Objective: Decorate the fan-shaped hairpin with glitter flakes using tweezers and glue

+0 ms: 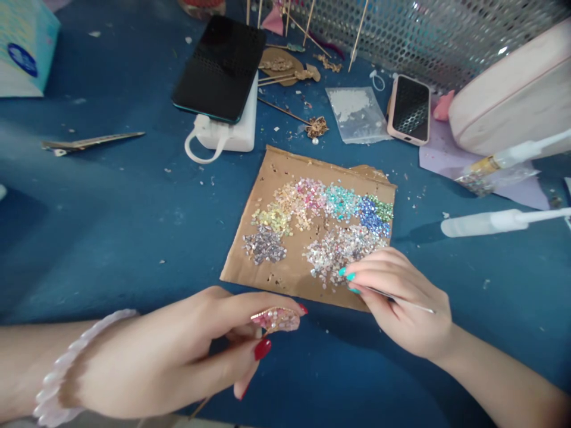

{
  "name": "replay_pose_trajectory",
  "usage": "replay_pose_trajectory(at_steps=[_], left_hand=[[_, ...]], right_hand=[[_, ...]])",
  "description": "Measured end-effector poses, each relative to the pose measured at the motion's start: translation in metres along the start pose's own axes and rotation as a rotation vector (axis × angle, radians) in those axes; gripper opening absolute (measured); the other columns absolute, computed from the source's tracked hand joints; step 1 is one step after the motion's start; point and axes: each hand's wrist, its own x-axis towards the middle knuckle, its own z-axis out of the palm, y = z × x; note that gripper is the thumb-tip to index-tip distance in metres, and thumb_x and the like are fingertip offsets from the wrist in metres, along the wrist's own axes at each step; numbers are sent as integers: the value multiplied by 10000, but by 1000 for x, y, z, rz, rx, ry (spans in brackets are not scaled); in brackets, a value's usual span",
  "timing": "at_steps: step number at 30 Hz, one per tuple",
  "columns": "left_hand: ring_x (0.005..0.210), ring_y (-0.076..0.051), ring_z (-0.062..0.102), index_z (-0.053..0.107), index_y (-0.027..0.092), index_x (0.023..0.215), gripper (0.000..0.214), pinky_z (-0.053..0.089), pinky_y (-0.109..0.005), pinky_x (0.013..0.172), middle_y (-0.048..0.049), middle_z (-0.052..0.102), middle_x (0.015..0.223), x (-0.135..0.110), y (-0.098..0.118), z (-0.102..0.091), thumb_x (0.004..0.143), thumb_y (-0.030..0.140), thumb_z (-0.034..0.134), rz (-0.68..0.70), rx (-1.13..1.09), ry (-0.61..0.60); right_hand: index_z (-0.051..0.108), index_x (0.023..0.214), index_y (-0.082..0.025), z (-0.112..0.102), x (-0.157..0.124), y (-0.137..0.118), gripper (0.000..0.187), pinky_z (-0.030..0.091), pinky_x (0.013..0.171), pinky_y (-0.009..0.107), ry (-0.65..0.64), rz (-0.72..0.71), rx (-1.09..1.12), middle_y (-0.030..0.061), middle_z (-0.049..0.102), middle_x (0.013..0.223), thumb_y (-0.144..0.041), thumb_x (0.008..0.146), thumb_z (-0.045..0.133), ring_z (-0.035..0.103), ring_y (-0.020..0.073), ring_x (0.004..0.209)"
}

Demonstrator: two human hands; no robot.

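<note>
My left hand [178,351], with red nails and a pale bead bracelet, is closed around a small pink ornament [276,319]. The ornament has a gold beaded edge and pearl-like dots. A thin stick [200,407] shows below this hand. In my right hand [401,297], with teal nails, a thin metal tool [399,299] is pinched. Its fingertips are over a pile of silvery clear rhinestones [332,249] on a cardboard sheet [241,261]; the tool's working tip is hidden. Separate piles of grey, yellow, peach, pink, turquoise, blue and green stones lie on the same sheet.
A black phone [220,68] rests on a white power bank [238,131]. Further right are a plastic bag [357,116], a pink-cased phone [409,110] and a white applicator bottle [482,223]. A metal clip [93,142] lies left; a perforated metal basket [401,35] stands behind.
</note>
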Motion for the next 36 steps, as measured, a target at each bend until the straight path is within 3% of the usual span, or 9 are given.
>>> replay_pose_trajectory(at_steps=[8,24,29,36], left_hand=[[480,-71,585,373,226,1284,458,462,-112,516,52,641,595,2,1,-2,862,47,371,45,29,33],[499,-80,593,382,217,1274,439,467,-122,529,27,649,598,2,1,-3,870,49,347,36,45,-10],[473,-69,563,411,174,1254,399,452,-108,521,20,640,578,3,2,-1,878,62,335,31,37,-25],[505,-79,560,436,135,1217,320,442,-115,535,-6,620,619,2,8,-1,921,138,315,19,67,-151]], right_hand=[[591,905,-153,1,-2,1,219,504,684,347,-6,34,15,59,670,793,14,765,576,619,154,752],[594,903,-143,0,0,-2,237,519,667,350,35,5,57,75,669,794,31,742,583,631,166,755],[576,929,-153,-1,5,-19,233,542,678,346,51,-15,132,72,678,781,14,766,560,642,158,758],[572,888,-151,-6,12,-56,95,572,709,328,-80,-57,132,80,694,794,-87,831,530,663,147,739]])
